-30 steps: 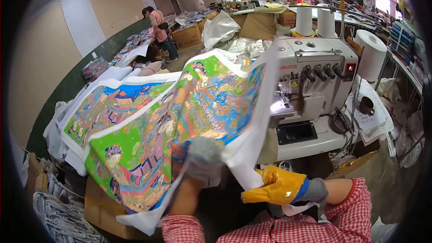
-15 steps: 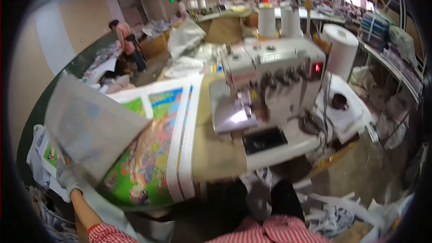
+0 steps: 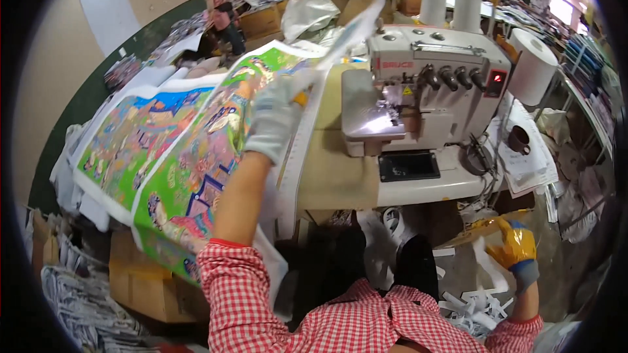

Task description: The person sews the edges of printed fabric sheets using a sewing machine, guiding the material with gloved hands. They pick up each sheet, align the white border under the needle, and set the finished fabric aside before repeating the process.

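Note:
My left hand [image 3: 278, 117], in a pale glove with yellow-orange at the fingers, is closed on the edge of a printed fabric sheet. A blurred flap of it [image 3: 356, 29] rises beyond the hand toward the sewing machine. Colourful printed panels [image 3: 154, 131] with green, blue and pink pictures and white borders spread under and left of that arm. The overlock sewing machine [image 3: 438, 59], with its lamp lit, stands to the right of the sheet. Low at the right, near the table edge, is my right hand [image 3: 515, 248] in a yellow-coated glove, fingers apart, apparently holding nothing.
White thread cones [image 3: 533, 65] stand behind and beside the machine. Papers with a small dark round object [image 3: 518, 138] lie to its right. White fabric scraps [image 3: 474, 314] litter the floor; a cardboard box [image 3: 147, 281] sits below the panels. Another person [image 3: 222, 16] works far left.
My left hand has swung from the far left to the middle, carrying the sheet's edge. The printed panels now lie face up, spread wider. My right hand has come into view at the lower right.

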